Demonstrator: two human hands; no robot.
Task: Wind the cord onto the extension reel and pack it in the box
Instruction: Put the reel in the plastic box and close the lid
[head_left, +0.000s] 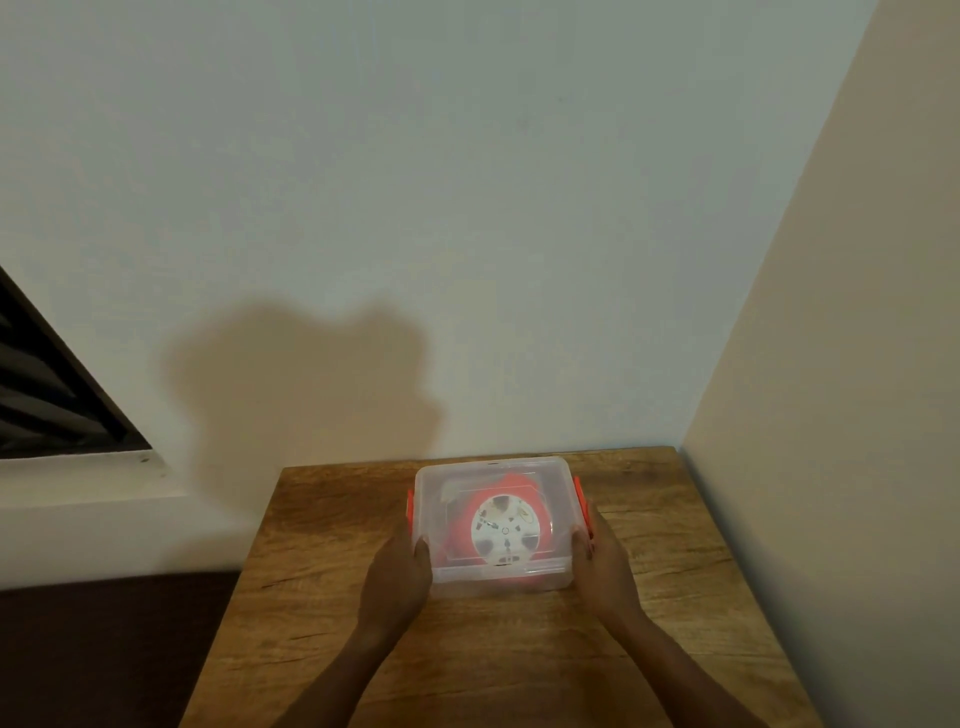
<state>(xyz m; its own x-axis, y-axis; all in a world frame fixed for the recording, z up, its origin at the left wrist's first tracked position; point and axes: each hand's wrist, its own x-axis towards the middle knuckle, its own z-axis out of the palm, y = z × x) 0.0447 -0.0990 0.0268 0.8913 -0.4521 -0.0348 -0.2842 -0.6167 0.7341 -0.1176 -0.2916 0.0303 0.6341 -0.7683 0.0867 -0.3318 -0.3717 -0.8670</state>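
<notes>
While lidded, clear plastic box (496, 522) holds orange extension reel (503, 529) | left hand (402, 564), right hand (602, 558) grip side walls by orange latches (582, 506) | judged rigid, smooth, moderately heavy; hold low at both sides.

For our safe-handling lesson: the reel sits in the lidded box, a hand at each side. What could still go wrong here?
1. The orange latches may not be snapped; the lid could lift off when carried.
2. The left hand and right hand grip only the box sides; the smooth plastic might slip.
</notes>
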